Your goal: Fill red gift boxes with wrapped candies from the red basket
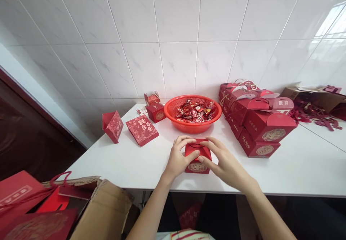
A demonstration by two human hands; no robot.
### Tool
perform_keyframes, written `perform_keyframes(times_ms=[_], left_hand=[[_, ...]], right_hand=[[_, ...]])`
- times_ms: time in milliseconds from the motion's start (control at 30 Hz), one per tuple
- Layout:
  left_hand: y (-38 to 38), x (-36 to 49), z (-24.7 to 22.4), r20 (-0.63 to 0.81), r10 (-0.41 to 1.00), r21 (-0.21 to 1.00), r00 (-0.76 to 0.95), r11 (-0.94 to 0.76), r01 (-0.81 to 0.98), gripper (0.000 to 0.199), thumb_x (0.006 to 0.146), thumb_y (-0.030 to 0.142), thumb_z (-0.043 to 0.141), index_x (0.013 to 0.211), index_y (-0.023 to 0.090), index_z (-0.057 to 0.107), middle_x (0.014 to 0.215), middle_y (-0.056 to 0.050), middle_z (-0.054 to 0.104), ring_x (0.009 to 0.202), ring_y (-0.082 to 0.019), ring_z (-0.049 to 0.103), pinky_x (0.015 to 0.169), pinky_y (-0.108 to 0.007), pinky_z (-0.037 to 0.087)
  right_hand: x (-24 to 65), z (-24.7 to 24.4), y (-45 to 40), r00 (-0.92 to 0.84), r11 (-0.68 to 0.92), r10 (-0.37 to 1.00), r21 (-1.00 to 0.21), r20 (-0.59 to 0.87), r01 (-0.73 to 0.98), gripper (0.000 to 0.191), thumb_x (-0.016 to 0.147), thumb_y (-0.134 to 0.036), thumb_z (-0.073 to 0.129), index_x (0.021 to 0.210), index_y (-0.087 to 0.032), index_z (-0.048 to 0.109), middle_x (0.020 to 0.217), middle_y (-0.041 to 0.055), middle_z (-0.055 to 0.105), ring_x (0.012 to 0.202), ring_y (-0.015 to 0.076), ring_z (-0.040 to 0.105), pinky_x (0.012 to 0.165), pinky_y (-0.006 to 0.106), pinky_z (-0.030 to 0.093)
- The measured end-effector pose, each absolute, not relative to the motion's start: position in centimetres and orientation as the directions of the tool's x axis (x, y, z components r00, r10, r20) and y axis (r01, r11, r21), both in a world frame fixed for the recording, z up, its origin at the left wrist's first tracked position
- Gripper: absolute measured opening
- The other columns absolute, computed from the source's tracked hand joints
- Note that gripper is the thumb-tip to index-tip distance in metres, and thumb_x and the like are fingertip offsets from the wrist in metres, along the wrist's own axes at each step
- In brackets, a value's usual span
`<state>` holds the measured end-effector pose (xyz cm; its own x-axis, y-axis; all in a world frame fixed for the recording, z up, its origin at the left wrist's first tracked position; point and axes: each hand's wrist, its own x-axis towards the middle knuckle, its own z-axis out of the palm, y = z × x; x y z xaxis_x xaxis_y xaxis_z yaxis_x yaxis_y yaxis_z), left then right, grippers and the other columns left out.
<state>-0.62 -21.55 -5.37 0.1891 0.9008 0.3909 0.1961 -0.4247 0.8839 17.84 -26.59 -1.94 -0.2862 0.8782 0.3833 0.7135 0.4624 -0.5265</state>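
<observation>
A small red gift box (197, 167) with a gold round pattern on its front stands upright near the table's front edge. My left hand (175, 159) holds it from the left, thumb on the front of the top and fingers curled over the back. My right hand (225, 162) grips the other side in the same way, fingertips on the lid's flaps. The flaps look folded down, partly hidden under my fingers. Just behind stands an orange-red plastic basket (193, 127) full of small wrapped candies (193, 112).
Stacked red gift boxes (251, 124) stand on the right, with dark red ribbons (308, 112) beyond. To the left are a flat red box (142, 129), a triangular red piece (112, 125) and another small box (156, 112). A cardboard carton (104, 209) holds red bags at lower left.
</observation>
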Motion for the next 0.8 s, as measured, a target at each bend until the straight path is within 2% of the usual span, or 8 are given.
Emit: perform_keyframes(times_ms=[100, 200, 333, 467, 567, 700, 800], left_hand=[[-22.2, 0.5, -5.7, 0.411, 0.909, 0.867, 0.064, -0.412, 0.280, 0.020, 0.072, 0.026, 0.079, 0.092, 0.024, 0.078, 0.105, -0.007, 0.064, 0.108, -0.026, 0.060, 0.102, -0.043, 0.046], [-22.4, 1.2, -5.9, 0.427, 0.904, 0.864, 0.000, -0.408, 0.295, 0.008, 0.075, 0.028, 0.077, 0.081, 0.023, 0.078, 0.097, -0.006, 0.063, 0.103, -0.025, 0.060, 0.098, -0.041, 0.048], [-22.6, 1.3, -6.0, 0.435, 0.901, 0.863, 0.002, -0.417, 0.284, 0.015, 0.083, 0.035, 0.070, 0.077, 0.023, 0.077, 0.094, -0.006, 0.063, 0.098, -0.024, 0.059, 0.094, -0.040, 0.047], [-23.2, 1.5, -6.2, 0.450, 0.893, 0.860, 0.024, -0.441, 0.258, 0.023, 0.088, 0.038, 0.064, 0.077, 0.022, 0.077, 0.094, -0.007, 0.063, 0.098, -0.024, 0.060, 0.093, -0.040, 0.047], [-24.2, 2.1, -6.3, 0.438, 0.893, 0.872, 0.102, -0.450, 0.194, 0.030, 0.095, 0.038, 0.057, 0.081, 0.022, 0.078, 0.097, -0.008, 0.062, 0.101, -0.023, 0.060, 0.094, -0.039, 0.048], [-25.8, 2.5, -6.4, 0.440, 0.841, 0.876, 0.315, -0.480, 0.057, 0.025, 0.097, 0.037, 0.058, 0.099, 0.024, 0.079, 0.111, -0.008, 0.063, 0.112, -0.023, 0.060, 0.101, -0.036, 0.046], [-26.2, 2.2, -6.4, 0.416, 0.763, 0.890, 0.495, -0.453, -0.050, 0.025, 0.098, 0.038, 0.058, 0.110, 0.025, 0.076, 0.121, -0.008, 0.063, 0.111, -0.021, 0.061, 0.099, -0.034, 0.049]], right_hand=[[16.1, -2.9, -28.4, -0.196, 0.364, 0.903, -0.437, 0.384, 0.823, 0.048, 0.096, -0.043, 0.058, 0.137, -0.018, 0.056, 0.142, 0.0213, 0.053, 0.133, 0.0358, 0.054, 0.104, 0.053, 0.051], [15.0, -3.6, -29.4, -0.142, 0.287, 0.916, -0.365, 0.376, 0.886, 0.052, 0.096, -0.042, 0.056, 0.141, -0.015, 0.052, 0.147, 0.0248, 0.049, 0.138, 0.0403, 0.049, 0.103, 0.057, 0.051], [14.9, -4.3, -29.6, -0.096, 0.241, 0.926, -0.373, 0.366, 0.896, 0.055, 0.097, -0.050, 0.052, 0.143, -0.019, 0.051, 0.146, 0.0237, 0.050, 0.136, 0.0403, 0.051, 0.097, 0.057, 0.056], [15.4, -5.0, -30.1, -0.078, 0.239, 0.926, -0.413, 0.368, 0.879, 0.060, 0.096, -0.052, 0.054, 0.146, -0.020, 0.049, 0.151, 0.0229, 0.046, 0.142, 0.0394, 0.045, 0.101, 0.056, 0.054], [15.9, -5.6, -30.7, -0.028, 0.199, 0.932, -0.448, 0.361, 0.872, 0.068, 0.089, -0.052, 0.064, 0.148, -0.021, 0.049, 0.155, 0.0220, 0.043, 0.145, 0.0402, 0.040, 0.103, 0.056, 0.052], [18.7, -5.4, -32.4, 0.093, 0.122, 0.926, -0.524, 0.365, 0.843, 0.064, 0.083, -0.046, 0.065, 0.142, -0.023, 0.056, 0.152, 0.0179, 0.048, 0.135, 0.0380, 0.053, 0.102, 0.053, 0.053], [23.3, -4.2, -35.0, 0.189, 0.083, 0.917, -0.633, 0.351, 0.770, 0.056, 0.080, -0.052, 0.064, 0.131, -0.027, 0.066, 0.141, 0.0111, 0.061, 0.125, 0.0342, 0.062, 0.102, 0.048, 0.054]])
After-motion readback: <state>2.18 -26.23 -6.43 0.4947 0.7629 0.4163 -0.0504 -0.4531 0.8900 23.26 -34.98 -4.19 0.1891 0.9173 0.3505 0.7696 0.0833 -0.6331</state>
